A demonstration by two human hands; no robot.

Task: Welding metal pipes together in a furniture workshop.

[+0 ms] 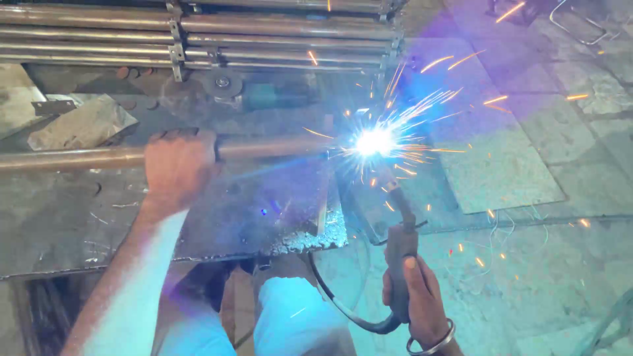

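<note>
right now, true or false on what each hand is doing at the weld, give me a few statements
1. The left hand grips a metal pipe. True.
2. The right hand holds a hammer. False: it holds a welding torch.
3. The arc burns at the pipe's end. True.
4. The right wrist is bare. False: it wears a metal bangle.
5. More pipes lie stacked beyond the steel plate. True.

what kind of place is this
Most likely a metal or welding workshop. The right hand holds a welding torch throwing sparks at the end of a pipe gripped by the left hand, with stacked pipes behind.
</note>
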